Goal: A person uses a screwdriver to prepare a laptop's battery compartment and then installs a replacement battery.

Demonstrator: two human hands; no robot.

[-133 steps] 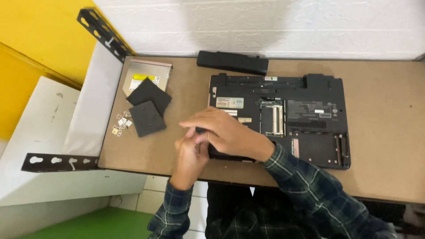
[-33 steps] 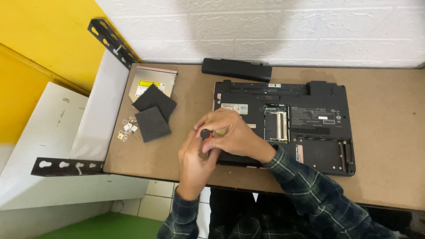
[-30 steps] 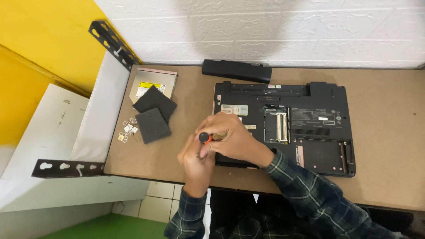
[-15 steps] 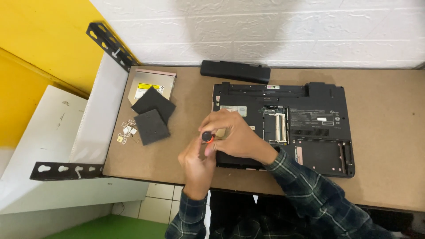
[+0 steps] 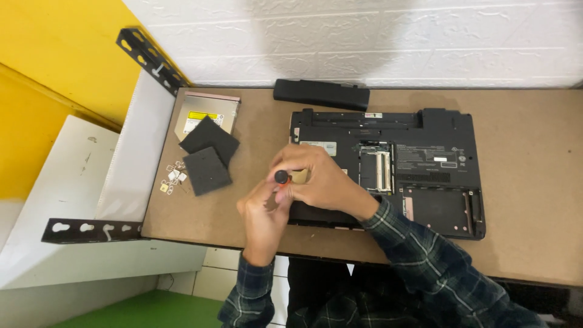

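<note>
Black laptop [image 5: 419,164] on a brown table [image 5: 528,243], yellow wall [image 5: 54,73], dark plaid sleeves [image 5: 425,267].

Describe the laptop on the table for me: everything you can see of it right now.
The laptop is black, looks plastic and lies bottom-up on the brown table, its long side parallel to the wall. Covers are off: an open memory bay near the middle shows a green-edged module, and an empty rectangular bay sits at its front right. Pale stickers mark the underside. The right hand rests over its front left part; the left hand meets it there around a screwdriver.
</note>
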